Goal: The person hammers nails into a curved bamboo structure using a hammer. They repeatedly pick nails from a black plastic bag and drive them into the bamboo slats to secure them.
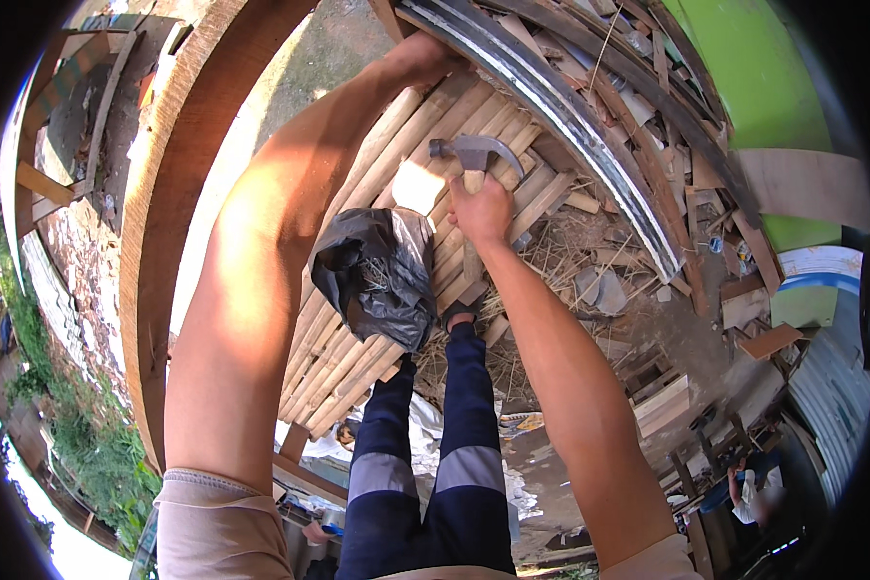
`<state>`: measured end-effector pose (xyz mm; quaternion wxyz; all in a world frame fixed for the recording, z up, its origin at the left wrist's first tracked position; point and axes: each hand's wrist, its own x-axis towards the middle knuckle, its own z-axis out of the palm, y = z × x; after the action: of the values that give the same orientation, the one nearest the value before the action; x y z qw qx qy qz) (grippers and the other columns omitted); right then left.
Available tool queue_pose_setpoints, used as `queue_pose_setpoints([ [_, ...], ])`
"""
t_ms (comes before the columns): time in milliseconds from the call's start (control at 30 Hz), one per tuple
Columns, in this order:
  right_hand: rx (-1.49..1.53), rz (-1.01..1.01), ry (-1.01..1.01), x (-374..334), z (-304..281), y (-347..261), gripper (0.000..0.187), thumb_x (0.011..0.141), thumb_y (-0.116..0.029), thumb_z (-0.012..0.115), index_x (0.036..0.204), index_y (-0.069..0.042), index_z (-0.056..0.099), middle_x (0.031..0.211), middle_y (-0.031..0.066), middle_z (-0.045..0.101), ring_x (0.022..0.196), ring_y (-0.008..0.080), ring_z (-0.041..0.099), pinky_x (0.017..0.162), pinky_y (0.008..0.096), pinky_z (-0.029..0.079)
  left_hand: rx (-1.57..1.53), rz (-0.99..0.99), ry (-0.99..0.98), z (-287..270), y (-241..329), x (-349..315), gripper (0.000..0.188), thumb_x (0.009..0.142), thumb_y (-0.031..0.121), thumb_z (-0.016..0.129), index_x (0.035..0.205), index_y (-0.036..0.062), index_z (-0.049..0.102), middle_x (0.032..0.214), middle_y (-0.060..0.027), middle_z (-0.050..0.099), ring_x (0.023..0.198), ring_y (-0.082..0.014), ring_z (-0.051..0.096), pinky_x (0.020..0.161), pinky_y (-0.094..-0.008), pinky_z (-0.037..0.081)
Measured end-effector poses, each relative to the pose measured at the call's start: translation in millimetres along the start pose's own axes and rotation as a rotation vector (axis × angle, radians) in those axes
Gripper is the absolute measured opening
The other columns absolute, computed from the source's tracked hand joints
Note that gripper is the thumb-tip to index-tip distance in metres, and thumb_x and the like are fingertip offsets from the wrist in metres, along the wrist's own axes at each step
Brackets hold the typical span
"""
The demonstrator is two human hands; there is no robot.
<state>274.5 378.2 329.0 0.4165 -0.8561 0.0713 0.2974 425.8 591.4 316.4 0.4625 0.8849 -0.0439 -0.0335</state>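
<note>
My right hand (483,209) is wrapped round the wooden handle of a claw hammer (476,157), whose dark head points away from me above the bamboo slats (406,145). Stretched far forward, my left hand (420,60) touches the edge of a dark beam with a pale stripe (561,126); its fingers are hidden there. On the slats, between my arms, sits an open black plastic bag (396,309) with thin metal nails (373,275) inside.
A thick curved-looking wooden beam (179,145) runs along my left. Scrap wood (667,126) is piled at the far right, beside a green panel (764,68). Straw (570,261) litters the ground right of the slats. Another person (756,488) is at the lower right.
</note>
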Motion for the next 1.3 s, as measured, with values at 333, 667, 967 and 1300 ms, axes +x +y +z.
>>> queue_pose_setpoints([
  [333,0.019,0.022,0.002,-2.2,-8.0,-2.5,0.028,0.090,-0.035,0.068,0.092,-0.006,0.069,0.059,0.0101,0.069,0.054,0.0251,0.071,0.066,0.0386,0.059,0.155,0.013,-0.104,-5.1,1.5,-2.8,0.047,0.089,0.020,0.074,0.134,0.0127,0.062,0.135,-0.0143,0.063,0.123,-0.0327,0.059,0.106,-0.0384,0.046],
  [667,0.021,0.039,-0.012,-3.4,-8.9,-5.0,0.031,0.090,-0.036,0.067,0.093,-0.005,0.069,0.061,0.0112,0.070,0.054,0.0240,0.072,0.063,0.0381,0.059,0.130,0.049,-0.009,-3.4,-0.1,-8.1,0.038,0.089,0.024,0.075,0.124,0.0100,0.068,0.122,-0.0150,0.069,0.112,-0.0335,0.064,0.098,-0.0404,0.050],
  [967,0.014,0.049,-0.040,-3.1,-5.6,-6.8,0.033,0.090,-0.037,0.067,0.095,-0.004,0.069,0.060,0.0117,0.069,0.058,0.0257,0.073,0.068,0.0380,0.059,0.317,0.080,0.173,-6.3,10.6,-30.6,0.027,0.091,0.026,0.074,0.113,0.0111,0.075,0.104,-0.0146,0.071,0.097,-0.0339,0.066,0.085,-0.0397,0.053],
  [1300,0.005,0.065,-0.036,-3.2,-8.5,-5.7,0.032,0.091,-0.035,0.066,0.102,-0.005,0.070,0.065,0.0131,0.072,0.060,0.0258,0.073,0.071,0.0383,0.060,-0.085,-0.338,0.576,19.0,17.3,-113.0,0.022,0.091,0.018,0.074,0.112,0.0099,0.077,0.093,-0.0144,0.072,0.082,-0.0251,0.072,0.077,-0.0337,0.055],
])
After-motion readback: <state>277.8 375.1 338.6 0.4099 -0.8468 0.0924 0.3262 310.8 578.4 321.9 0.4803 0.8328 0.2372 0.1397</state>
